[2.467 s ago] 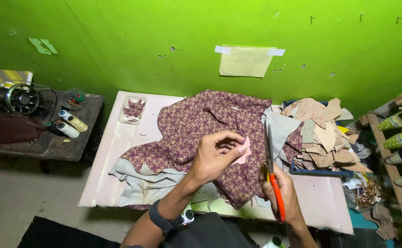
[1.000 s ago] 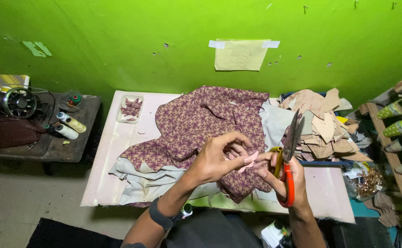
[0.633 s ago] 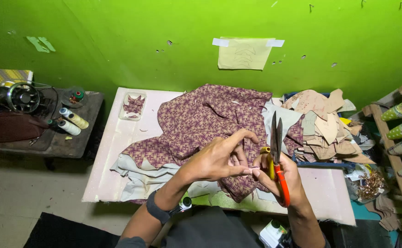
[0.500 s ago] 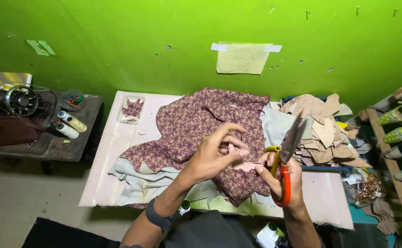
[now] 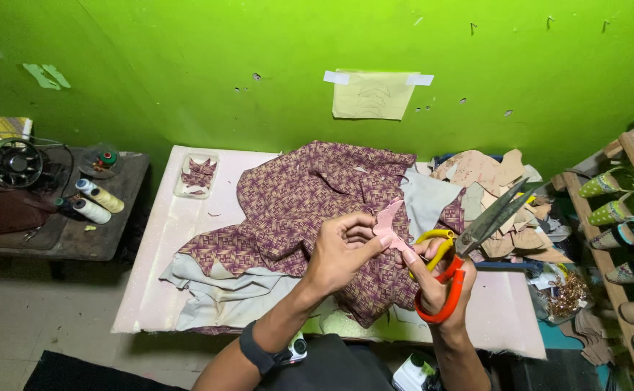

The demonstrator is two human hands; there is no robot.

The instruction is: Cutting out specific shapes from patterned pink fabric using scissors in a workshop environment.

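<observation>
Above the front edge of the table [image 5: 150, 289], the left hand [image 5: 339, 250] pinches a small pink cut-out piece [image 5: 388, 226], lifted clear of the patterned purple fabric [image 5: 295, 195]. The right hand [image 5: 440, 279] grips the orange-handled scissors [image 5: 469, 246], whose blades, shut and upright half a second ago, now gape away from the piece, so that cut looks finished

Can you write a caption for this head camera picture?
Left hand pinches a small pink cut-out piece while right hand holds orange-and-yellow-handled scissors above patterned purple fabric.
</observation>
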